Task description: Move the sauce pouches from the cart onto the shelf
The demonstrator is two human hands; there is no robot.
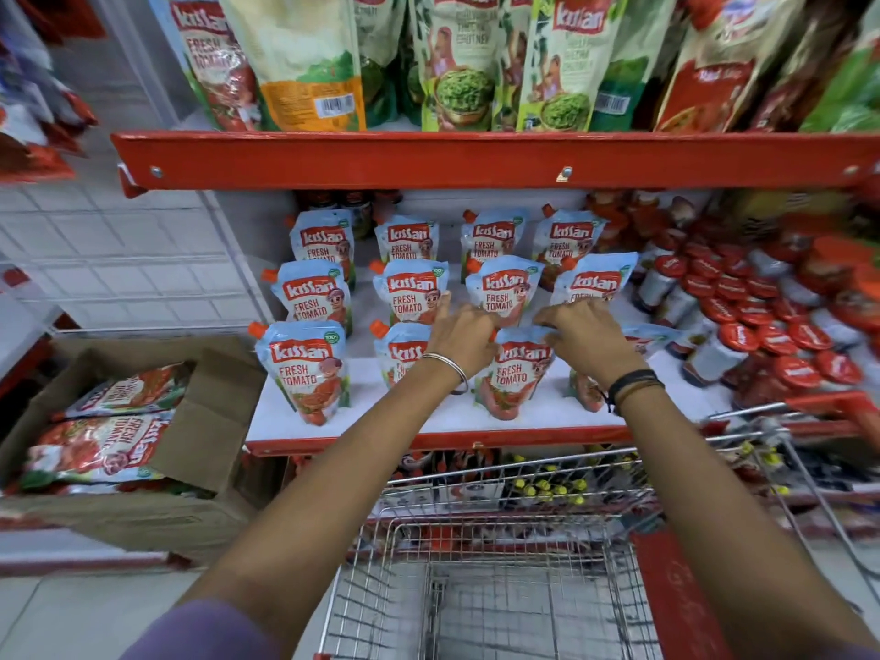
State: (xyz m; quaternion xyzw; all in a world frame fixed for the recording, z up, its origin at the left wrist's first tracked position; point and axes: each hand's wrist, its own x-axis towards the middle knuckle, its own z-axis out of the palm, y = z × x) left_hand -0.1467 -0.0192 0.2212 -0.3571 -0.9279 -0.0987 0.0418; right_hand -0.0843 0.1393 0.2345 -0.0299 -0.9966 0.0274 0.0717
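Both hands, left point(464, 336) and right point(586, 336), pinching top corners of upright pouch point(516, 373) in shelf point(457, 414) front row, long axis running twelve-to-six, hands equally near.

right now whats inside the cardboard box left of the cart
Inside the open cardboard box, several tomato sauce pouches lie flat, stacked at least two deep. One raised box flap covers the right part of the box, so what sits beneath it and under the top pouches cannot be seen.
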